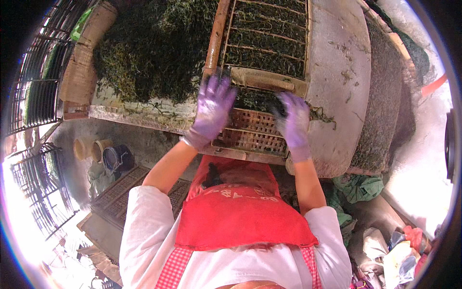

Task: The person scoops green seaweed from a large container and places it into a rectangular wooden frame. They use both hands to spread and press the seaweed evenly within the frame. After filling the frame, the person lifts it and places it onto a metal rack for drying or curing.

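Both my hands wear purple gloves and are blurred by motion. My left hand, fingers spread, is over the left side of a slatted wooden frame, near a wooden pole. My right hand is at the frame's right side, thumb apart from the fingers; I see no object held in either hand. Between them, dark green stringy plant matter, like seaweed, covers the upper part of a woven lattice tray. Its near part shows bare lattice. A short wooden bar lies across just beyond. More strands fill the frame's divided rows.
A large heap of the dark strands lies left on the worktop. At the right is a pale rounded slab with scattered strands. Below left are buckets and lattice trays on the floor. Green sacking and bags lie lower right.
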A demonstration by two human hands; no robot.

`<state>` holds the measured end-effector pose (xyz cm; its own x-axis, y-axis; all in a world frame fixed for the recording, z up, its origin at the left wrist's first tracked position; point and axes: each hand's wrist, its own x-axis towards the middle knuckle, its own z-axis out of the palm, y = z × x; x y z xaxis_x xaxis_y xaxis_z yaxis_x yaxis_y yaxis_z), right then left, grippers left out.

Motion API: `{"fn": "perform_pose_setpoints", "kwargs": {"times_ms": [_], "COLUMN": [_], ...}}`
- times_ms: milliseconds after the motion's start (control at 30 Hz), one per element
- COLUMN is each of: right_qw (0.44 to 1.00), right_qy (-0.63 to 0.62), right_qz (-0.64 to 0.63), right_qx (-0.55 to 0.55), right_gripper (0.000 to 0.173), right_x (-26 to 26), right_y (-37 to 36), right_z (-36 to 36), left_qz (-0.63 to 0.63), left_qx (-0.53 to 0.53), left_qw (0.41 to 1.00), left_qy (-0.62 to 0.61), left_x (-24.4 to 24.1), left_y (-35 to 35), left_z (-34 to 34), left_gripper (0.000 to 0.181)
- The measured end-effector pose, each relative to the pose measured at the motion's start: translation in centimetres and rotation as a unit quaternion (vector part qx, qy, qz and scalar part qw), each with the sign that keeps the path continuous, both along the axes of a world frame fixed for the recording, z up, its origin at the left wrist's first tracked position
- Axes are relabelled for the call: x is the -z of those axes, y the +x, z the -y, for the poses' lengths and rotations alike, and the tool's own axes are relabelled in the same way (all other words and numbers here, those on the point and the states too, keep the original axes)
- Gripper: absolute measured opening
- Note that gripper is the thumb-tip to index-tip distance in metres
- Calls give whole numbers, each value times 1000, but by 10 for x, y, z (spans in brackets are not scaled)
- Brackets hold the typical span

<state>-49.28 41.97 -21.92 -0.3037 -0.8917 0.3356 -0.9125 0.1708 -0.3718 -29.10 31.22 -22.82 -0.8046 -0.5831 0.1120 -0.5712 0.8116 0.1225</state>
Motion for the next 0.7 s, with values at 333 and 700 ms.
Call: {"fn": "perform_pose_setpoints", "kwargs": {"times_ms": [333,700], "right_qw": [982,988], "right_qy": [149,-24], "right_qz": [110,-98], "right_qx": [48,-120], "right_gripper": [34,28], "right_x": [16,-18], "right_y": [-83,68], "right_z": [-50,42], "left_qz": [-51,291], "left_qx": [112,168], "left_qw": [983,804], "left_qy": [139,-492], "left_x": [-3,83], "left_y": [-59,-108], "left_z": [-48,-83], "left_gripper": [59,43]}}
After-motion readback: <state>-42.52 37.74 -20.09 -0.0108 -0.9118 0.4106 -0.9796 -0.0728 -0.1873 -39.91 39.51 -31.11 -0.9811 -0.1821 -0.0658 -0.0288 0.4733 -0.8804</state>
